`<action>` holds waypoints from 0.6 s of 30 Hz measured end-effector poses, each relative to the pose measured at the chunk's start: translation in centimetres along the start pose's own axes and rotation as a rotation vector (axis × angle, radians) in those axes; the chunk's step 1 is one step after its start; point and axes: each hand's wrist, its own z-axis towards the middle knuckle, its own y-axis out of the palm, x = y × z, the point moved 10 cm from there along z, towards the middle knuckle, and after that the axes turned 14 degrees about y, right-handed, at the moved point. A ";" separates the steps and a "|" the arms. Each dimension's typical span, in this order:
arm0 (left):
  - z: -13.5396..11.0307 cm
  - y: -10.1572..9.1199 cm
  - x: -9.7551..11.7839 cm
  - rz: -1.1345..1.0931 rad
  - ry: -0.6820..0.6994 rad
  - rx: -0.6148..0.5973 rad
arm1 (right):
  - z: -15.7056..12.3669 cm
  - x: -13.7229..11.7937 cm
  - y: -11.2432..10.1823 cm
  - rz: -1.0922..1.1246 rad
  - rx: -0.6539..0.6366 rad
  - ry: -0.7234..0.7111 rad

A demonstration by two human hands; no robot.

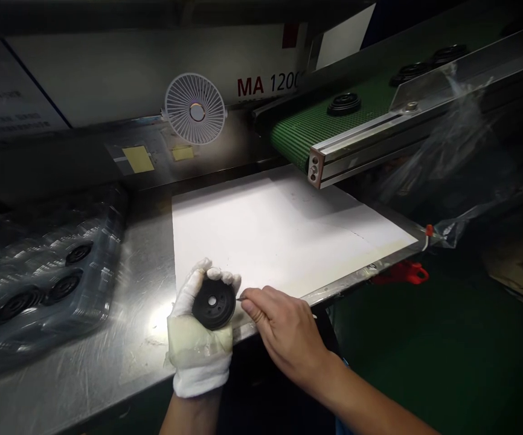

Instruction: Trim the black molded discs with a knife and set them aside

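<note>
**A:** What is closest to you?

**B:** The left hand (198, 329). It wears a white cloth glove with tape around the palm. It is curled around a black round part (214, 303) with a small hole in the middle, and the fingers (207, 273) hold its top edge. The part is just at the near edge of the white sheet (270, 235).

**A:** And the other hand?

**B:** The right hand (284, 332) is bare. Its fingers are pinched nearly shut on a thin little tool (241, 298). The tip is right by the part, but I can't tell if they touch.

**A:** What is farther off?

**B:** To the left of the white sheet, a clear plastic tray (39, 284) sits on a steel table (146, 362). It holds more black round parts (64, 287). Under the right side of the sheet's near edge is a red thing (401, 273).

**A:** And past the sheet?

**B:** Past the far edge, a green belt (316, 130) carries black rings (343, 104). A small white fan (194, 109) is behind the sheet, left of the belt.
</note>
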 end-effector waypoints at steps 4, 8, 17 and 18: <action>0.1 -0.5 -0.2 -0.029 -0.053 0.064 | 0.5 0.1 -1.6 0.100 0.011 0.017; 0.0 -1.0 -1.4 -0.208 -0.270 0.112 | 0.3 -1.1 -2.8 0.215 -0.032 -0.029; -3.8 0.0 1.0 -0.232 -0.228 0.114 | -5.8 -5.0 -6.6 0.425 0.075 -0.329; -4.6 0.3 1.1 -0.230 -0.229 0.103 | -6.6 -5.4 -6.3 0.378 0.059 -0.347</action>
